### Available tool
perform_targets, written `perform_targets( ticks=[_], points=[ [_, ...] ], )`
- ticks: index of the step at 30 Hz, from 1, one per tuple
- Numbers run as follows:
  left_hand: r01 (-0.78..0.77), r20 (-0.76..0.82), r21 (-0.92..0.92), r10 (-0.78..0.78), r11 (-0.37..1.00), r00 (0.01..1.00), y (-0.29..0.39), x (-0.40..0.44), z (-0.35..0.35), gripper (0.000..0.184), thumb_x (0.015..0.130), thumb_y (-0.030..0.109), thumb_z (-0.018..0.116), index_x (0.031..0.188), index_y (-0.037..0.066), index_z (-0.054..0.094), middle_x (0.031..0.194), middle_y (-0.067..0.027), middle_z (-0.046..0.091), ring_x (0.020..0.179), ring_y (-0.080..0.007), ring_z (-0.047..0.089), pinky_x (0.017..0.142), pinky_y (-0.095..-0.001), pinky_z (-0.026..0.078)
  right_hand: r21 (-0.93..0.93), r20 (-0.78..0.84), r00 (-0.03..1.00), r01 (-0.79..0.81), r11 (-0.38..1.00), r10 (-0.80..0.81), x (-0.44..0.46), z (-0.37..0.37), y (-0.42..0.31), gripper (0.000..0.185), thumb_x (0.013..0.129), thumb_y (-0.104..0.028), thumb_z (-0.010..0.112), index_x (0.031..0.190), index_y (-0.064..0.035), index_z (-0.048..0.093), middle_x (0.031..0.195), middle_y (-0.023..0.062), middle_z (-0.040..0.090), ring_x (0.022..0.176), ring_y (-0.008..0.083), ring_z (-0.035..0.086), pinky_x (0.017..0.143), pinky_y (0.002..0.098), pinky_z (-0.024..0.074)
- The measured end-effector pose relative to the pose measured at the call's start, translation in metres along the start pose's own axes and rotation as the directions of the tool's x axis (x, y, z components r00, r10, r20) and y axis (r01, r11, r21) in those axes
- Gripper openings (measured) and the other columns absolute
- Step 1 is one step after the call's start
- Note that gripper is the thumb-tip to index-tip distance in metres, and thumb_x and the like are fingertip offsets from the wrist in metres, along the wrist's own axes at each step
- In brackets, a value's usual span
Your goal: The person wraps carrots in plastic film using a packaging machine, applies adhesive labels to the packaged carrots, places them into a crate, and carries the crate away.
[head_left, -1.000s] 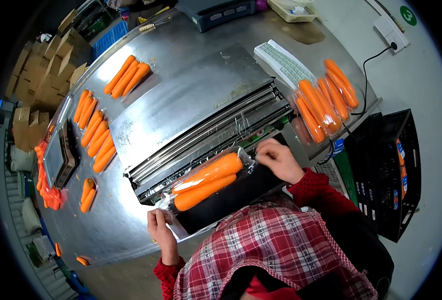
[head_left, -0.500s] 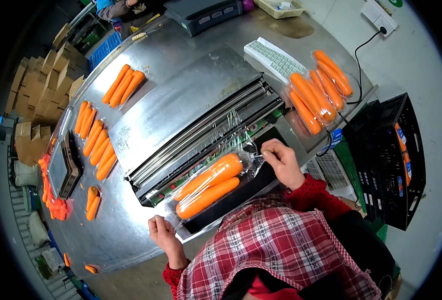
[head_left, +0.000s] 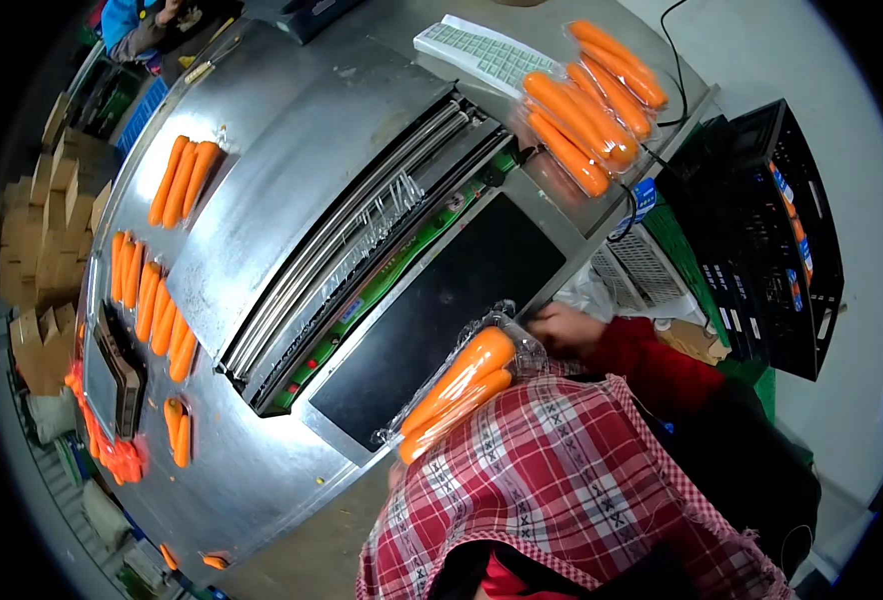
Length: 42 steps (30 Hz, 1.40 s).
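A plastic-wrapped pack of large carrots (head_left: 462,390) is tilted at the near edge of the wrapping machine, against the checked apron. At its right end, my right hand (head_left: 567,328) is closed, its fingers curled at the loose plastic wrap (head_left: 524,342). Only a sliver of my left hand (head_left: 396,474) shows by the pack's lower left end; the apron and pack hide its fingers. Behind the pack lies the machine's black plate (head_left: 442,310), with a green strip (head_left: 362,300) and metal rollers (head_left: 352,220) beyond it. A torn edge of film rests over the rollers.
Wrapped carrot packs (head_left: 602,105) lie at the right beside a white keypad (head_left: 477,52). More carrots (head_left: 184,182) sit in groups on the left of the metal table (head_left: 292,120). A black crate (head_left: 762,240) stands at the right. A person's sleeve (head_left: 142,38) shows at the top left.
The carrot pack has come off the black plate toward my body, and the film no longer joins it to the rollers. My left hand has gone mostly out of sight. The view has shifted.
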<state>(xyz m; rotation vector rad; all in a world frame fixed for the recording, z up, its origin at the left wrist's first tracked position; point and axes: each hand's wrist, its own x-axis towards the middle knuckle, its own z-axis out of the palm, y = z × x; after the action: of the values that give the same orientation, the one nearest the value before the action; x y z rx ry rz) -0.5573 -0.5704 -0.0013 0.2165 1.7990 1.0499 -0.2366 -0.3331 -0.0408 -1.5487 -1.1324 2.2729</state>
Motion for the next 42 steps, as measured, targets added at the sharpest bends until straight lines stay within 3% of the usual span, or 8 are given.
perform_targets(
  ticks=[7, 14, 16, 19, 23, 28, 34, 42],
  points=[
    [-0.284, 0.387, -0.098, 0.299, 0.954, 0.872, 0.047, 0.023, 0.027, 0.009, 0.078, 0.009, 0.061, 0.082, 0.005, 0.054, 0.071, -0.005, 0.048, 0.06, -0.0155, 0.044, 0.054, -0.0312, 0.036, 0.256, 0.582, 0.714, 0.293, 0.921, -0.389, 0.0, 0.031, -0.005, 0.046, 0.09, -0.02, 0.066, 0.129, -0.0017, 0.049, 0.126, 0.0065, 0.056, 0.116, 0.0178, 0.051, 0.1, 0.0321, 0.0415],
    [-0.428, 0.958, -0.246, 0.152, 0.87, -0.242, 0.195, -0.022, 0.162, 0.012, 0.069, 0.0, 0.06, 0.078, 0.002, 0.052, 0.069, -0.0069, 0.047, 0.062, -0.0176, 0.046, 0.057, -0.031, 0.037, 0.311, 0.52, 0.69, 0.396, 0.864, -0.503, -0.111, 0.051, -0.051, 0.016, 0.09, -0.012, 0.064, 0.088, 0.0029, 0.058, 0.081, 0.0009, 0.058, 0.077, 0.0064, 0.052, 0.068, 0.024, 0.0429],
    [-0.488, 0.994, -0.106, 0.091, 0.866, -0.055, 0.188, -0.047, 0.176, 0.006, 0.074, -0.002, 0.055, 0.078, 0.002, 0.052, 0.069, -0.005, 0.049, 0.063, -0.015, 0.046, 0.058, -0.0286, 0.038, -0.2, 0.12, 0.869, 0.495, 0.846, -0.48, -0.127, 0.014, -0.023, 0.03, 0.091, -0.023, 0.062, 0.109, 0.0009, 0.061, 0.093, 0.0078, 0.067, 0.082, 0.0108, 0.059, 0.075, 0.0273, 0.0472],
    [-0.457, 0.952, 0.041, 0.103, 0.889, 0.287, 0.144, -0.042, 0.187, 0.005, 0.085, 0.008, 0.058, 0.08, 0.006, 0.058, 0.078, -0.0024, 0.058, 0.074, -0.011, 0.053, 0.07, -0.0256, 0.045, 0.127, -0.315, 0.69, 0.711, 0.691, -0.652, -0.195, -0.019, -0.013, 0.038, 0.101, -0.03, 0.041, 0.106, 0.0001, 0.064, 0.102, 0.0084, 0.066, 0.096, 0.0184, 0.062, 0.088, 0.0293, 0.0466],
    [-0.207, 0.982, 0.074, -0.034, 0.975, 0.187, 0.148, -0.077, 0.247, 0.011, 0.087, 0.015, 0.06, 0.087, 0.004, 0.061, 0.081, -0.0055, 0.061, 0.074, -0.0131, 0.055, 0.068, -0.028, 0.046, -0.43, -0.073, 0.322, 0.844, 0.321, -0.944, -0.21, -0.037, -0.022, 0.04, 0.083, -0.04, 0.07, 0.095, -0.0016, 0.064, 0.08, 0.0112, 0.063, 0.07, 0.0261, 0.063, 0.062, 0.0343, 0.0499],
    [-0.079, 0.979, 0.131, -0.117, 0.988, 0.165, 0.118, -0.113, 0.362, 0.025, 0.09, 0.027, 0.055, 0.095, 0.003, 0.06, 0.081, -0.0083, 0.061, 0.071, -0.0169, 0.056, 0.065, -0.0319, 0.048, -0.88, 0.282, 0.372, 0.468, -0.084, -0.884, -0.254, -0.129, -0.034, 0.056, 0.075, -0.06, 0.066, 0.076, -0.0047, 0.055, 0.067, 0.0078, 0.056, 0.056, 0.0304, 0.058, 0.053, 0.0385, 0.047],
    [0.205, 0.955, -0.002, -0.059, 0.979, 0.291, 0.112, -0.13, 0.494, 0.042, 0.095, 0.042, 0.049, 0.103, 0.002, 0.058, 0.08, -0.0116, 0.061, 0.068, -0.0215, 0.057, 0.062, -0.0366, 0.049, -0.679, -0.091, 0.719, 0.461, 0.572, -0.689, -0.33, -0.296, -0.047, 0.056, 0.076, -0.057, 0.067, 0.083, -0.0017, 0.066, 0.076, 0.021, 0.065, 0.073, 0.0368, 0.065, 0.064, 0.0441, 0.0492],
    [-0.176, 0.707, 0.077, 0.071, 0.981, 0.704, 0.101, -0.089, 0.563, 0.025, 0.096, 0.027, 0.053, 0.09, 0.002, 0.056, 0.067, -0.0075, 0.054, 0.053, -0.0165, 0.049, 0.05, -0.0294, 0.042, 0.089, -0.881, 0.36, 0.763, 0.64, -0.307, -0.307, -0.512, 0.008, 0.04, 0.093, -0.031, 0.062, 0.114, 0.003, 0.061, 0.095, 0.007, 0.066, 0.08, 0.0131, 0.064, 0.068, 0.0267, 0.0524]
  ],
)
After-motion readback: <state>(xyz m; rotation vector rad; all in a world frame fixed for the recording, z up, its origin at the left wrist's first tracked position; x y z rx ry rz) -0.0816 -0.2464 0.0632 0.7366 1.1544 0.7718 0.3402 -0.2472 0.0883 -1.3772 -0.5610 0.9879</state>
